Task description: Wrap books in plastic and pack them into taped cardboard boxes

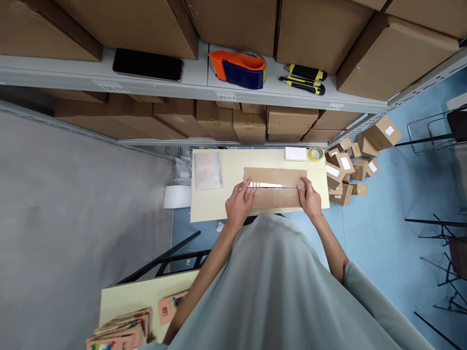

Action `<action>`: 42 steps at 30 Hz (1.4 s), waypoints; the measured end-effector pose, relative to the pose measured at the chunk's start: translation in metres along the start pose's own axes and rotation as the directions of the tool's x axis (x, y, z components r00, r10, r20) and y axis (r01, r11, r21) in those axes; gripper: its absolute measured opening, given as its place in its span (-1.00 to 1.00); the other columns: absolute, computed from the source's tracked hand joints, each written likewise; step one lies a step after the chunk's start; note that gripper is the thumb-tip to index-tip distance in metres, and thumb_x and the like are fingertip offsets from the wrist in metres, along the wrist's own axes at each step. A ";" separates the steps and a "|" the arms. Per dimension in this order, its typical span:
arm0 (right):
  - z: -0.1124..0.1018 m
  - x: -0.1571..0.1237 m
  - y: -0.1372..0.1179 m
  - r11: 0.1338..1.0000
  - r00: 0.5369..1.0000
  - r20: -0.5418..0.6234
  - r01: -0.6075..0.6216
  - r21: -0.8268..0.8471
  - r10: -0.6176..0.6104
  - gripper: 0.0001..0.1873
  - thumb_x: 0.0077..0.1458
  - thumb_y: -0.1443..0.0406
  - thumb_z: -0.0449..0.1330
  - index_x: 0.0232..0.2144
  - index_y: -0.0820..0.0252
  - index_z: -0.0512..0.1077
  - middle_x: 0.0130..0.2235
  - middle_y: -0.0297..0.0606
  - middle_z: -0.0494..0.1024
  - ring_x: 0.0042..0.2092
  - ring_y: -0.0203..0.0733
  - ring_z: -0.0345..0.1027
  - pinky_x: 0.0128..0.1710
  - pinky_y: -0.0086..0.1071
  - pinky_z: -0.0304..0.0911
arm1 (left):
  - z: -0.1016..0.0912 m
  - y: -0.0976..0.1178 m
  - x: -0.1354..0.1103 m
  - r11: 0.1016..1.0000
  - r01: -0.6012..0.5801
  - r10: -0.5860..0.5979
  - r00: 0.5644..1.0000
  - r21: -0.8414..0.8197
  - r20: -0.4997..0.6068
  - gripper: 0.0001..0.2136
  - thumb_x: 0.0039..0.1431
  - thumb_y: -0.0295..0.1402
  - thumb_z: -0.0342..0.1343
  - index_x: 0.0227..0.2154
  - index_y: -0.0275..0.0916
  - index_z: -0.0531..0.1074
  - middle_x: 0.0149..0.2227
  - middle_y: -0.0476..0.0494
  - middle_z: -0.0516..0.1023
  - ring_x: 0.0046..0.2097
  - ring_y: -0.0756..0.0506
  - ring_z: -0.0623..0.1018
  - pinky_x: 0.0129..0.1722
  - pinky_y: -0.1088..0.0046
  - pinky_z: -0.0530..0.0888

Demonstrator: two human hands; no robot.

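A long brown cardboard box [275, 187] lies on the pale yellow table [219, 204], with a strip of clear tape [268, 184] shining along its middle seam. My left hand [239, 204] rests on the box's left end, fingers stretched flat over the tape. My right hand [310, 197] presses on the right end, fingers bent onto the box's edge. A clear plastic bag [207, 170] with something pale inside lies on the table's left part.
A tape roll [315, 154] and white labels [295, 153] sit at the table's far right. The shelf above holds a phone [148, 64], an orange tape dispenser [239, 68], utility knives [302, 79] and cartons. Small labelled boxes [350, 165] pile on the blue floor, right. Colourful packets [124, 330] lie lower left.
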State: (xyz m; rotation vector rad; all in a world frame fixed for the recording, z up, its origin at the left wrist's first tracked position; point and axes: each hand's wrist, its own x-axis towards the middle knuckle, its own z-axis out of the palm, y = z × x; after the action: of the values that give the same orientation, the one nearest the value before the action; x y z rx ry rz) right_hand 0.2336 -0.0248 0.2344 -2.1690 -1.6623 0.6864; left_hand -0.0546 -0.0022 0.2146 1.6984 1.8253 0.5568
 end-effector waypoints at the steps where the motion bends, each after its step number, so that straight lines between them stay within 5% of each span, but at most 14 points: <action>1: 0.000 0.000 0.001 1.000 1.000 -0.005 -0.002 0.003 0.002 -0.42 0.51 -0.05 -0.04 0.34 0.09 0.37 -0.01 -0.06 0.72 -0.16 0.12 0.64 -0.15 -0.16 0.46 | 0.001 0.000 -0.001 1.000 0.000 0.000 1.000 -0.002 -0.003 -0.53 0.55 -0.07 0.05 0.41 0.01 0.44 0.28 -0.23 0.59 0.23 -0.23 0.62 0.11 0.26 0.60; 20: -0.003 -0.001 0.002 0.993 0.999 -0.027 0.022 -0.112 -0.026 -0.46 0.54 0.02 -0.05 0.35 0.14 0.36 -0.05 -0.08 0.74 -0.19 0.07 0.65 -0.22 -0.23 0.46 | 0.018 -0.007 -0.006 0.997 -0.054 0.051 0.997 -0.049 -0.064 -0.53 0.55 -0.04 0.06 0.39 -0.02 0.47 0.25 -0.21 0.61 0.17 -0.21 0.65 0.09 0.30 0.59; 30: 0.018 -0.001 -0.036 0.970 0.997 -0.050 0.043 -0.241 -0.056 -0.47 0.57 0.10 -0.07 0.42 0.08 0.34 0.39 -0.05 0.50 -0.09 0.00 0.67 -0.26 -0.28 0.52 | 0.001 -0.036 0.000 0.994 -0.051 0.041 0.993 -0.092 -0.108 -0.49 0.55 0.01 0.05 0.40 -0.05 0.46 0.24 -0.21 0.61 0.20 -0.20 0.62 0.08 0.33 0.57; 42: -0.007 0.001 0.014 0.982 0.996 -0.088 -0.042 -0.185 0.026 -0.47 0.57 0.08 -0.08 0.41 0.12 0.33 0.20 -0.01 0.65 -0.06 0.07 0.65 -0.19 -0.23 0.50 | 0.033 0.000 -0.002 0.992 -0.102 0.102 0.995 -0.072 0.000 -0.52 0.57 -0.03 0.02 0.43 0.03 0.43 0.21 -0.21 0.58 0.01 -0.15 0.67 -0.04 0.35 0.58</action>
State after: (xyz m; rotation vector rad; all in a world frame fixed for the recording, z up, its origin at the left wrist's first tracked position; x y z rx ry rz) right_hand 0.2491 -0.0275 0.2327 -2.3251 -1.7096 0.4546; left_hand -0.0330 -0.0064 0.1903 1.7499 1.7026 0.6532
